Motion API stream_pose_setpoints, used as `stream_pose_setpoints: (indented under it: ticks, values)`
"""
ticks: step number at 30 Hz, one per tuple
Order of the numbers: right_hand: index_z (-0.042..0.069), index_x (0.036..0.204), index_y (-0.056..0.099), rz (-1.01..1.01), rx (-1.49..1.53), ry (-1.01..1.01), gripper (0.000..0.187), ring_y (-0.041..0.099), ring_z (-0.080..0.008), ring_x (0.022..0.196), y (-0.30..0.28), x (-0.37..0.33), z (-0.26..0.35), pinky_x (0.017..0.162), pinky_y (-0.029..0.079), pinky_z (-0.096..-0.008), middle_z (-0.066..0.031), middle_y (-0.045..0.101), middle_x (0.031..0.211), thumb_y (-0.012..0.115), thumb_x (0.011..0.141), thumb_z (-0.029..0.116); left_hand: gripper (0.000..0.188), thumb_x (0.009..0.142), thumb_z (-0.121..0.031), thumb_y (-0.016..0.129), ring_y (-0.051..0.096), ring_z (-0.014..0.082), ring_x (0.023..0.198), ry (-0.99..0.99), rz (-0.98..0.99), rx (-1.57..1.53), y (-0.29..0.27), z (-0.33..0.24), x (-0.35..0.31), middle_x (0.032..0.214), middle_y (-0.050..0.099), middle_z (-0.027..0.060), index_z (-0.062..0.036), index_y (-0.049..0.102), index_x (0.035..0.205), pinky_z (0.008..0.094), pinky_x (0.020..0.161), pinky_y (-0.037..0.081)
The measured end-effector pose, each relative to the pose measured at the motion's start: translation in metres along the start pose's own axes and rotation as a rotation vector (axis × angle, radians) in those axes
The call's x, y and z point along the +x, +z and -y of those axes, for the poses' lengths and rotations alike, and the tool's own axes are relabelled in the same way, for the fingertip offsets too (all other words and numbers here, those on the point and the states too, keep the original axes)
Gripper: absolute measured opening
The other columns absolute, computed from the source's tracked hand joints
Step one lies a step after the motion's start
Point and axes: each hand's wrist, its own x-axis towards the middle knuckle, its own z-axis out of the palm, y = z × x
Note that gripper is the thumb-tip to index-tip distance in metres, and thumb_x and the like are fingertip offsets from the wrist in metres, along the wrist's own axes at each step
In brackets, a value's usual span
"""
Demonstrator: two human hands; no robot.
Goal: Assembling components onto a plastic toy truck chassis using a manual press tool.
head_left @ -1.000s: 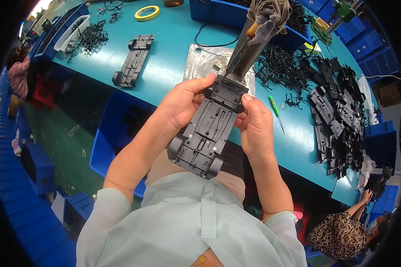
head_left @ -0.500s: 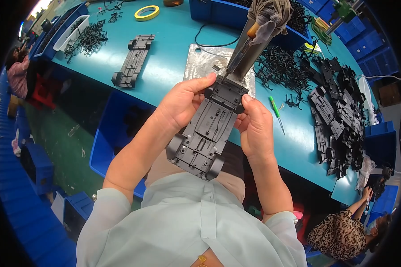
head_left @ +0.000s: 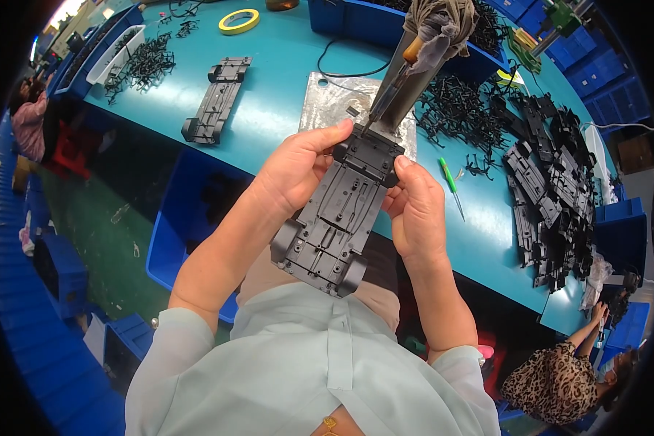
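Observation:
Between both hands I hold a black plastic toy car chassis [head_left: 334, 218], its far end tilted up by the metal stand and its near end over my lap. My left hand [head_left: 296, 163] grips the far left edge, thumb on top. My right hand [head_left: 419, 200] is closed on the far right edge, fingers underneath. At the chassis's far end stands a soldering iron [head_left: 392, 83] with an orange-brown handle, mounted on an upright metal stand [head_left: 413, 91] topped with wrapped cloth. Its tip meets or nearly meets the chassis; I cannot tell which. A metal plate [head_left: 320, 109] lies under the stand.
Another chassis [head_left: 218, 99] lies at left on the teal table [head_left: 269, 80]. Small black parts [head_left: 454, 109] and a pile of chassis [head_left: 552, 182] lie right, by a green-handled screwdriver [head_left: 450, 182]. Yellow tape [head_left: 239, 22] and a blue bin [head_left: 356, 18] are behind. Co-workers sit on both sides.
Almost nothing differs. The near end of the chassis has dipped very slightly toward me; both hands keep the same grip.

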Motion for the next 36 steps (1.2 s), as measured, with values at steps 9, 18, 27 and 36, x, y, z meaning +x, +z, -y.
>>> stream_pose_setpoints:
  ticks: [9,18,27,36]
  values:
    - [0.006,0.085,0.058,0.004,0.019,0.018,0.020,0.058,-0.0096,0.061,0.000,-0.001,0.000,0.060,0.051,-0.0258,-0.0016,0.061,0.072,0.060,0.090,0.025,0.023,0.089,-0.024,0.063,0.065,0.0118,0.070,-0.002,0.034,-0.017,-0.004,0.002,0.004,0.086,0.068,0.0072,-0.0021,0.063,0.097,0.0254,0.064,0.054]
    - [0.005,0.092,0.058,0.008,0.035,0.050,0.021,0.057,-0.0092,0.061,-0.002,0.002,-0.013,0.061,0.049,-0.0245,-0.0001,0.060,0.073,0.059,0.091,0.026,0.023,0.093,-0.021,0.056,0.066,0.0139,0.077,0.060,0.074,-0.073,-0.016,0.011,-0.005,0.091,0.068,0.0092,0.0005,0.062,0.099,0.0277,0.069,0.055]
    - [0.003,0.102,0.060,0.070,0.102,0.047,0.026,0.056,-0.0072,0.071,0.008,0.010,-0.023,0.066,0.047,-0.0241,0.0002,0.060,0.080,0.058,0.093,0.028,0.025,0.094,-0.020,0.055,0.066,0.0175,0.085,0.138,0.015,-0.124,-0.026,0.008,-0.010,0.097,0.067,0.0114,0.0023,0.059,0.104,0.0312,0.076,0.054]
    - [0.004,0.094,0.061,0.105,0.085,0.041,0.024,0.055,-0.0073,0.068,0.012,0.014,-0.019,0.066,0.046,-0.0237,-0.0004,0.060,0.078,0.057,0.094,0.029,0.026,0.094,-0.024,0.055,0.066,0.0167,0.081,0.113,0.005,-0.133,-0.020,0.001,-0.014,0.095,0.067,0.0109,0.0004,0.060,0.104,0.0297,0.074,0.055]
